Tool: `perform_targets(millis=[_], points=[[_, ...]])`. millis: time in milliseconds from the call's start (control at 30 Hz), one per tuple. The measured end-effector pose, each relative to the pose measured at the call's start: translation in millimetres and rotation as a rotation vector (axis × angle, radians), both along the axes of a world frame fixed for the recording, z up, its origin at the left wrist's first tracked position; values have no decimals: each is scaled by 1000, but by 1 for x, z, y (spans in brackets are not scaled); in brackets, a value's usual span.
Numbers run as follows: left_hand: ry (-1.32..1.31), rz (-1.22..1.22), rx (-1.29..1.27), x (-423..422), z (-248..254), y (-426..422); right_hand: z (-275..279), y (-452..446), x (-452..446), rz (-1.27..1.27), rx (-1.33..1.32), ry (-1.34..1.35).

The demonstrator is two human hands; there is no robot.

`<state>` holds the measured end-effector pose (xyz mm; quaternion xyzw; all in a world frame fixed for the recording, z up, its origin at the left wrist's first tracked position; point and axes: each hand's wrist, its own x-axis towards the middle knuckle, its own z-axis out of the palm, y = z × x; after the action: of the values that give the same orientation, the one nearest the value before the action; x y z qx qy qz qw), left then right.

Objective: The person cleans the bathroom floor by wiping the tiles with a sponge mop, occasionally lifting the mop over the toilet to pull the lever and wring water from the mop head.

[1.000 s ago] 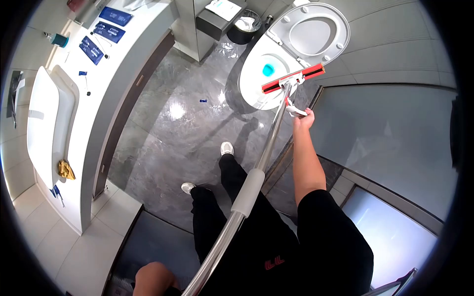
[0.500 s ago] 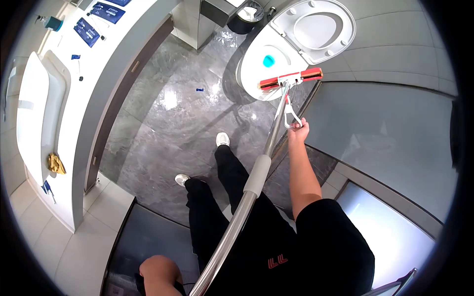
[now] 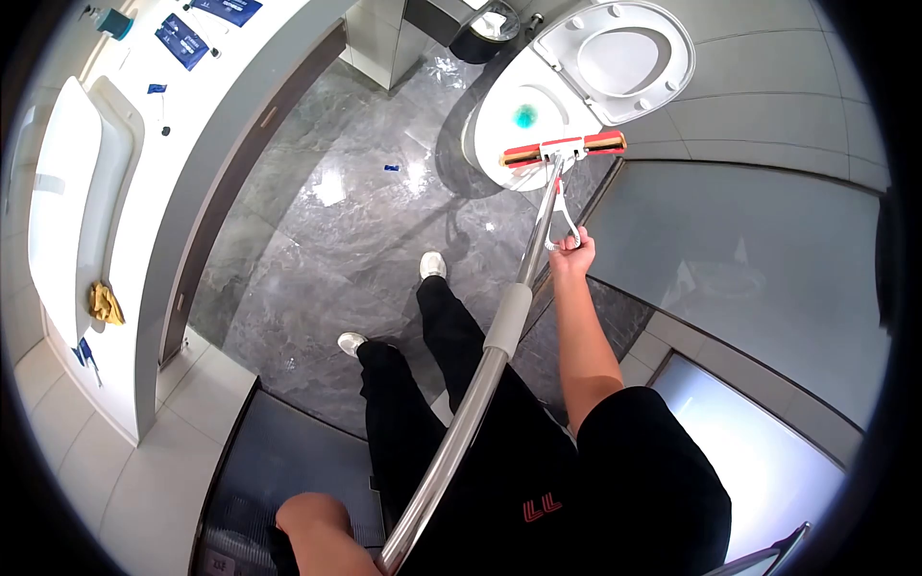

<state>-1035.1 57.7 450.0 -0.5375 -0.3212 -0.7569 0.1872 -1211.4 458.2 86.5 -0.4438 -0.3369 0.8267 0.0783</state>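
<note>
My right hand is closed on the white lever of a sponge mop, below its head. The mop has a steel pole with a grey sleeve, running diagonally up from the bottom edge. Its red-framed head lies across the view of the front of a white toilet; I cannot tell whether they touch. The toilet's lid and seat are raised, and blue-green water shows in the bowl. Of my left arm only the elbow part appears at the bottom; that hand is out of the frame.
A black waste bin stands beside the toilet. Left is a white counter with a basin, a yellow cloth, blue packets and a soap bottle. A small blue wrapper lies on the grey floor.
The bowl water looks greener and more mottled than before. My right hand and the white lever have shifted slightly left and up. The view has tilted a little.
</note>
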Motion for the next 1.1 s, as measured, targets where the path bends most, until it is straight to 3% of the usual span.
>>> perform_targets(millis=[233, 300, 333, 367, 433, 500, 600, 633, 700, 800, 833, 867, 933, 967, 1000, 1033, 1067, 1100], points=[[37, 12, 68, -5, -1, -23, -16, 18, -19, -6, 138, -30], [-12, 132, 193, 1, -5, -23, -31, 27, -32, 9, 241, -61], [-377, 559, 417, 12, 6, -3, -39, 32, -42, -2, 303, -97], [-297, 471, 277, 20, 0, -18, -48, 34, -52, -15, 366, -134], [-714, 549, 370, 60, 7, -18, -48, 23, -71, -29, 486, -220], [-521, 481, 342, 58, 1, -24, -53, 20, -98, 44, 587, -290], [-220, 395, 228, 23, 3, -42, -91, 22, -139, 18, 361, 20], [-128, 360, 183, 19, 7, -45, -104, 27, -148, 148, 366, 52], [-211, 485, 267, 36, 13, -43, -124, 22, -166, 413, 306, 128], [-154, 338, 149, 47, 19, -55, -191, 36, -199, 363, 227, 112], [-126, 305, 93, 49, 20, -58, -164, 19, -188, 409, 179, 183], [-134, 250, 54, 48, 26, -59, -197, 44, -198, 458, 238, 170], [-152, 206, 21, 56, 40, -58, -207, 61, -207, 473, 476, 141], [-121, 179, -64, 54, 54, -61, -176, 42, -204, 419, 435, 58], [-114, 175, -83, 53, 72, -60, -129, 14, -198, 512, 127, 207], [-113, 169, -78, 56, 92, -58, -85, -22, -193, 399, 46, 225], [-91, 157, -132, 61, 107, -64, -132, 10, -208, 511, 8, 466], [-31, 160, -100, 64, 119, -59, -93, -9, -208, 301, 134, 298]])
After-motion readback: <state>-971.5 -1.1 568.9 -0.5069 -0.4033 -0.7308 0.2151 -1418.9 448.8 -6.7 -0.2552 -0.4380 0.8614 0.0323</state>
